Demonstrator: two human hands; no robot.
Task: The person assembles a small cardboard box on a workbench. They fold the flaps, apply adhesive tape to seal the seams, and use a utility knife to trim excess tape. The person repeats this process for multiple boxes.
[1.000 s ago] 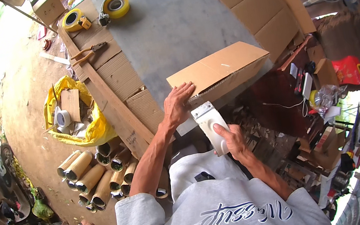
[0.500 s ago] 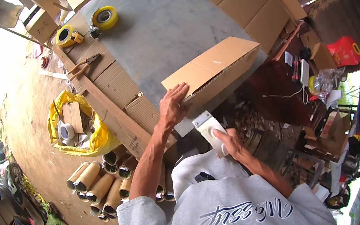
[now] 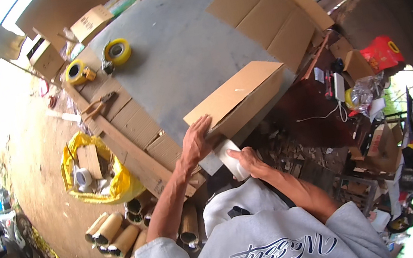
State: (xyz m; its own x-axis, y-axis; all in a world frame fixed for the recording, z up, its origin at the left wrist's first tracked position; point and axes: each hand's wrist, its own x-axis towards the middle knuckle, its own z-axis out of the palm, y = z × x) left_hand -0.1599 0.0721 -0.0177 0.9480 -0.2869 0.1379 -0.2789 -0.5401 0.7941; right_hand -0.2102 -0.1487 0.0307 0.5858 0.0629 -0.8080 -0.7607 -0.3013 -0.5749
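Observation:
A brown cardboard box [image 3: 238,98] stands on its side at the near edge of the grey table [image 3: 178,62]. My left hand [image 3: 195,143] lies flat against the box's near end, fingers spread. My right hand [image 3: 248,161] grips a white rectangular object [image 3: 229,155], held just below the box and the table's edge. Both forearms come up from my grey sweatshirt at the bottom of the view.
Two yellow tape rolls [image 3: 118,51] sit at the table's far left beside pliers [image 3: 99,105]. Flattened cardboard [image 3: 263,14] lies across the far right. On the ground to the left are a yellow bag [image 3: 94,173], cardboard tubes [image 3: 112,235] and small boxes [image 3: 88,24]. Clutter fills the right side.
The box has been tipped up from lying flat, lid open, to standing on its side closed. My left hand stays against its near end; my right hand still holds the white object.

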